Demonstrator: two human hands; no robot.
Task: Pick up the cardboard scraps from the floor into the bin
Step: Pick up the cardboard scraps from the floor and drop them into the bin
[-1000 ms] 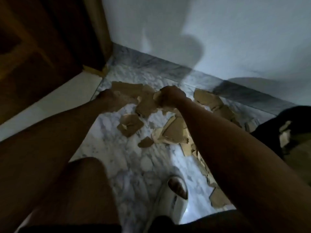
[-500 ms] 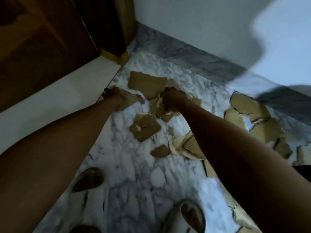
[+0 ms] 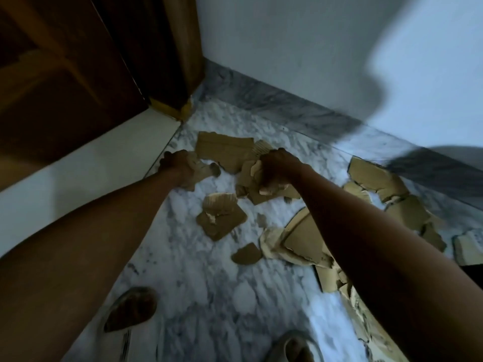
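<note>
Cardboard scraps lay scattered on the marble floor. Left hand and right hand were each closed around gathered scraps; no bin appeared.

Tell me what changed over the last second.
The view swung left: the black bin slid out of sight, and the door fills more of the frame. Both feet now show. Left hand and right hand stay clenched on cardboard scraps; the floor scraps lie unmoved.

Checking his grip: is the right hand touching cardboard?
Touching. The head view shows the right hand closed around cardboard scraps, pieces sticking out beside its fingers.
</note>
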